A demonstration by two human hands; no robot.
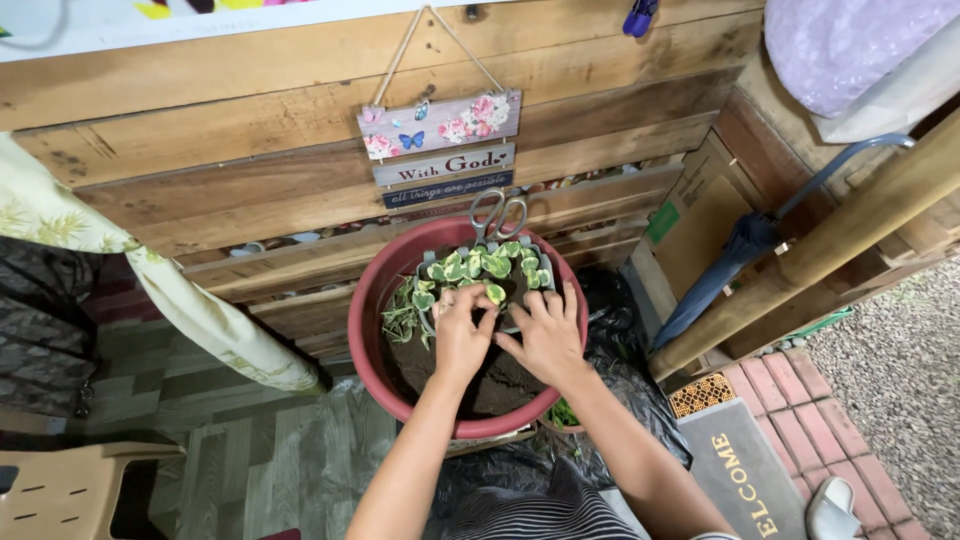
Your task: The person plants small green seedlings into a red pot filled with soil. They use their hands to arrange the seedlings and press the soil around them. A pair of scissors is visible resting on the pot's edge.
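Observation:
A large red basin (372,300) holds dark soil and a small dark pot (545,268) of green-and-white leafy plants (485,264). My left hand (461,331) and my right hand (549,335) rest side by side on the soil at the near side of the small pot. The fingers of both hands press around the plant stems. A leaf shows between my left fingers. Grey-handled scissors (499,214) lie on the basin's far rim.
A wooden plank wall (250,140) with a hanging decorated sign (440,125) stands behind the basin. A folded blue umbrella (730,260) and a bamboo pole (850,240) lean at the right. Black plastic (630,380), a doormat (745,470), red bricks and a tan chair (70,490) surround me.

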